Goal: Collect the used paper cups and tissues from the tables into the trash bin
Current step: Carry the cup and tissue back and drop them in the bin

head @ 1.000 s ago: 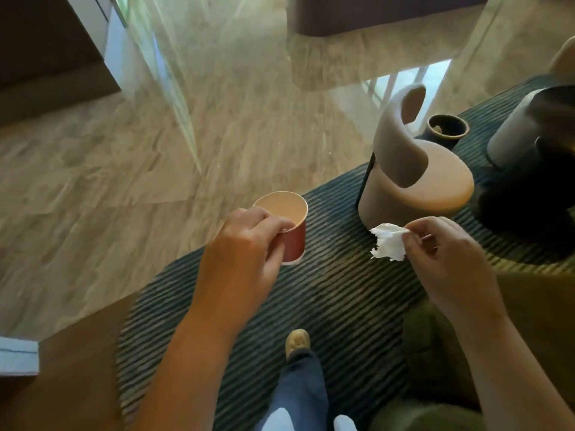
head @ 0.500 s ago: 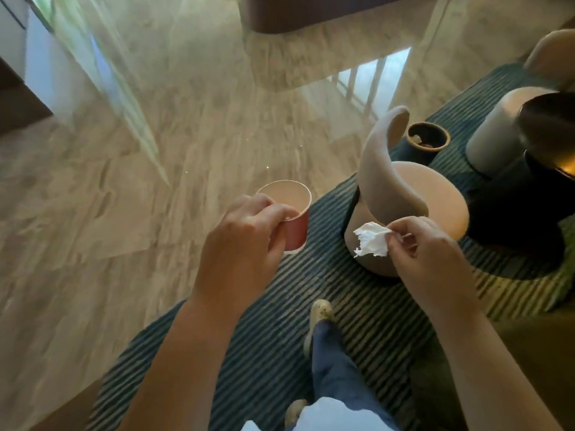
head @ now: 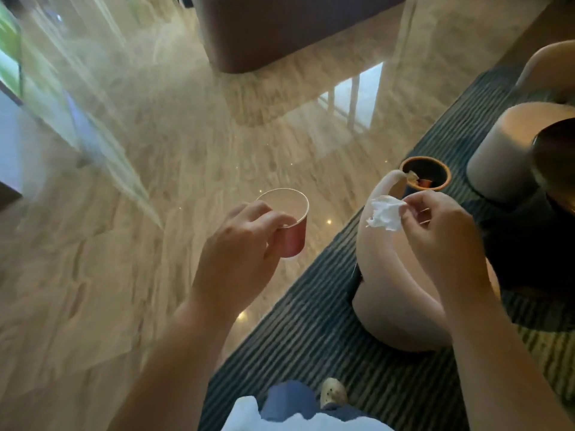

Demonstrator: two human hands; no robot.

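My left hand (head: 239, 250) grips a red paper cup (head: 291, 227) by its rim, holding it upright over the marble floor. Its inside looks pale and I see nothing in it. My right hand (head: 441, 231) pinches a crumpled white tissue (head: 384, 214) above a beige curved stool. Beyond the tissue stands a small round dark trash bin (head: 441, 172) with an orange rim, with scraps of paper and a red piece inside it. Both hands are short of the bin, the right one nearer.
A beige stool with a curved back (head: 395, 293) stands on the dark striped rug (head: 311, 343) under my right arm. A grey cylindrical seat (head: 501, 157) and a dark round table (head: 557, 157) are at the right. A dark brown block (head: 280, 26) stands ahead on the glossy floor.
I have stepped forward: the stool and the bin have come closer and lower in view. Both hands keep their hold on the cup and the tissue, now nearer the bin.
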